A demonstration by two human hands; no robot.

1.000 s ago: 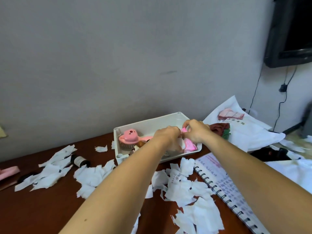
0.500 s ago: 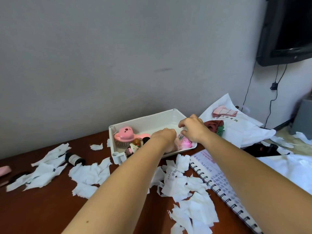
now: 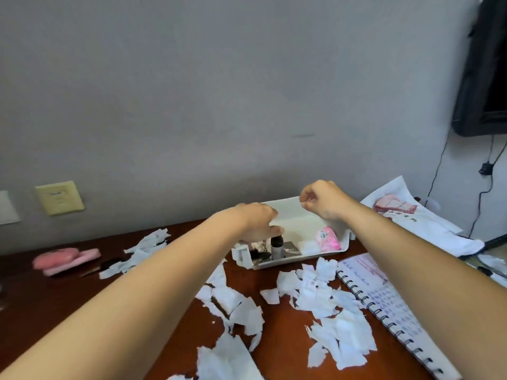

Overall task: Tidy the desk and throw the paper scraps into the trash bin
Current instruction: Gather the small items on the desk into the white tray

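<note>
Brown desk (image 3: 68,297), white paper scraps (image 3: 329,305), grey wall (image 3: 219,105).
We see left hand (image 3: 255,220) at bottle (image 3: 276,248), grip unclear; right hand (image 3: 322,200) curled, empty.

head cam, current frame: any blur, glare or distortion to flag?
Head view: the left hand and the pink item at far left are smeared, while the scraps mid-desk look sharper. Head view: the wide angle tilts the TV at the right edge. Head view: soft, even light with no glare.

Body check: two bare arms.
Left hand (image 3: 258,219) and right hand (image 3: 323,200) are showing bare; behind each wrist the forearms are running bare, sleeveless, to the frame edge.
</note>
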